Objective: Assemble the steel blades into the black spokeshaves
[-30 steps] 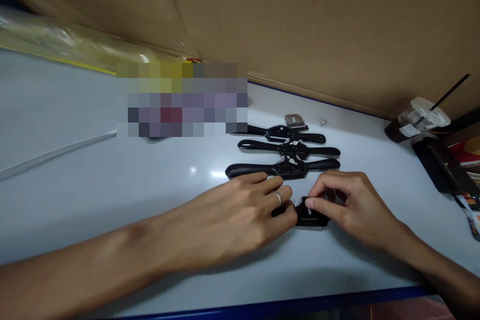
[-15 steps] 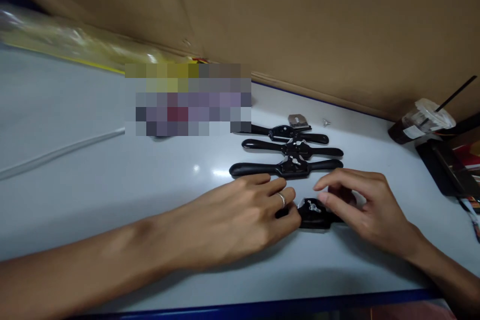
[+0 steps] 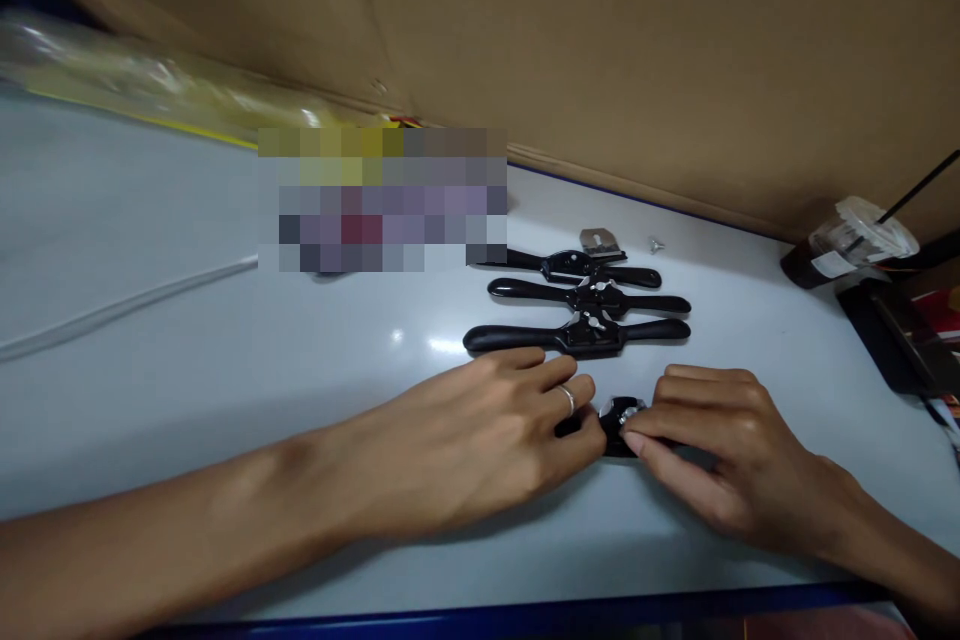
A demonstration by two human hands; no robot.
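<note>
A black two-handled tool (image 3: 616, 440) lies on the white table near its front, mostly covered by my hands. My left hand (image 3: 517, 420), with a ring on one finger, is wrapped round its left handle. Thumb and forefinger of my right hand (image 3: 720, 440) pinch the small silver screw (image 3: 628, 414) at the tool's middle. Just behind lie two similar black tools, the nearer (image 3: 592, 332) and the farther (image 3: 589, 296), both with silver screws. Behind them is a third black tool (image 3: 568, 266) without a visible screw, beside a loose metal blade (image 3: 600, 243) and a loose silver screw (image 3: 656, 245).
A plastic cup with dark drink and straw (image 3: 847, 240) stands at the right, beside a black object (image 3: 892, 335). Yellowish plastic wrap (image 3: 172, 85) lies along the back left. A white cable (image 3: 135, 300) crosses the left. A cardboard wall (image 3: 600, 50) rises behind the table.
My right hand has closed its thumb and forefinger on the silver screw, where they were apart before. My left hand stays on the handle. The whole view has shifted slightly.
</note>
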